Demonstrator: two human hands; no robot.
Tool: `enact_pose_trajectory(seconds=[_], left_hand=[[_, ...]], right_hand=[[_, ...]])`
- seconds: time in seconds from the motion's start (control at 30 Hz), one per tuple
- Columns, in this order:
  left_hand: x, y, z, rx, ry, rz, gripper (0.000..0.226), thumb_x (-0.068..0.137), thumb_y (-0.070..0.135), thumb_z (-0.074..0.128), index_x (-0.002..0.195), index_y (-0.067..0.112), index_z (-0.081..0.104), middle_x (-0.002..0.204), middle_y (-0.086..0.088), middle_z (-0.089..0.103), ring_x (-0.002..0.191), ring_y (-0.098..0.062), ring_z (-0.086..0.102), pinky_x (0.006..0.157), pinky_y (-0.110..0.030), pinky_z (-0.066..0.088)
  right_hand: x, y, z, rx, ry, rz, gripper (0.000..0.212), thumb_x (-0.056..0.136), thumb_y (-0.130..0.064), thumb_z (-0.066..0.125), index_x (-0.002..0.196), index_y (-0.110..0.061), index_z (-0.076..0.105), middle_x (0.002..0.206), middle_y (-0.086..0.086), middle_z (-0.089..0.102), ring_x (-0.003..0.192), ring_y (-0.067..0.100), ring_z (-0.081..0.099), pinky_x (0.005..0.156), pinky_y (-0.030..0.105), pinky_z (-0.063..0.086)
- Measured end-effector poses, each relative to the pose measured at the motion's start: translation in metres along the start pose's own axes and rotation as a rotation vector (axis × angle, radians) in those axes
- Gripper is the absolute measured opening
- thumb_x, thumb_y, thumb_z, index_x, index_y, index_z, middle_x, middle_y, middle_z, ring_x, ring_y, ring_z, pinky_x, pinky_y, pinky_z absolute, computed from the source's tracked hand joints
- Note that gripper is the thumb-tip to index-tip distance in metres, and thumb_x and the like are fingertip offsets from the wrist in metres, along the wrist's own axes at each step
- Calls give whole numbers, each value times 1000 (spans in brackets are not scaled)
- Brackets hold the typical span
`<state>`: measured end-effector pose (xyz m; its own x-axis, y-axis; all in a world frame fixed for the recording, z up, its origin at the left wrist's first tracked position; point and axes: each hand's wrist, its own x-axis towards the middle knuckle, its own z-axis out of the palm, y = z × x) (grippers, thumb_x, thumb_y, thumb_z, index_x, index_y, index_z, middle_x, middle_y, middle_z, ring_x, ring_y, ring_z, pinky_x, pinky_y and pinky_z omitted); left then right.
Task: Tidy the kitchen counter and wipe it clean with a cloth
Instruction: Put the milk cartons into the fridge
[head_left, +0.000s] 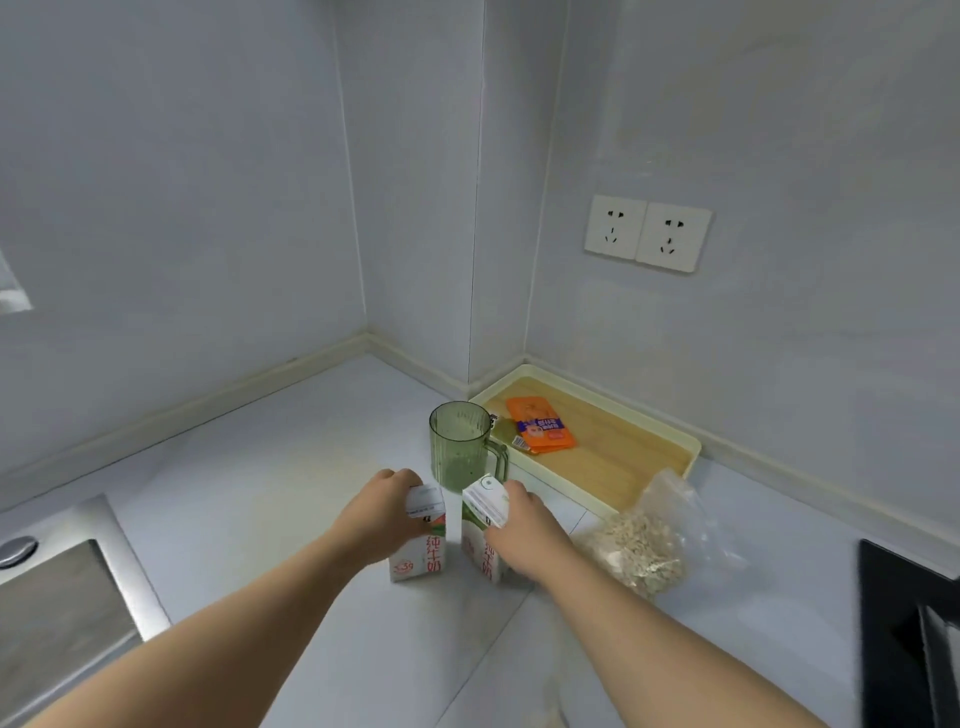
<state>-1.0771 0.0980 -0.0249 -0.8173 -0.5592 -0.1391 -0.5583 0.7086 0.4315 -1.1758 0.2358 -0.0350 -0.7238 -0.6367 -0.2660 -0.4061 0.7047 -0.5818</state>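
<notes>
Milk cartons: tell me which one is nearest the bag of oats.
The right carton, gripped by the right hand, beside the bag of oats; the left carton, gripped by the left hand, stands farther from it.

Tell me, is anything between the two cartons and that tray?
Yes: the cup stands just behind the left carton and right carton, before the tray's left corner. The left hand and right hand grip them.

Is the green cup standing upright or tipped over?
Upright. The green cup stands on the counter with its open rim facing up.
</notes>
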Motion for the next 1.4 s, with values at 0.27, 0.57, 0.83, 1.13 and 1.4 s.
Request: enact_pose_trajectory(seconds=[0.27,0.57,0.83,1.13,1.4], left_hand=[[25,3,-4,17,-82,157,50,82,29,70,127,18,49,113,-2,49,92,-13,46,75,-20,42],[28,27,-3,324,-269,359,67,84,43,65,142,35,32,134,1,42,123,-24,38,102,-40,40],[32,31,-1,380,-220,382,53,82,39,67,128,21,48,122,2,54,109,-18,54,80,-26,44],[11,76,1,410,-177,513,55,79,45,69,126,20,51,121,2,57,107,-17,56,75,-24,43],[-34,187,23,446,-170,766,50,79,45,68,120,20,53,100,3,54,85,-13,50,59,-22,39]], right_hand=[[3,-2,-14,45,-93,6,60,84,2,54,138,-20,39,131,10,51,108,24,51,80,27,45],[-7,-4,-18,59,-79,46,69,85,-8,61,145,-20,29,134,8,52,118,23,53,92,29,46],[-27,15,-27,115,4,137,60,83,-28,68,137,-19,42,140,6,45,124,21,48,94,26,40],[-68,37,-47,217,221,232,41,92,-17,51,133,-20,48,139,8,46,123,24,48,95,25,39],[-151,86,-91,259,402,311,40,89,-10,53,128,-16,48,129,8,55,108,21,55,87,29,46]])
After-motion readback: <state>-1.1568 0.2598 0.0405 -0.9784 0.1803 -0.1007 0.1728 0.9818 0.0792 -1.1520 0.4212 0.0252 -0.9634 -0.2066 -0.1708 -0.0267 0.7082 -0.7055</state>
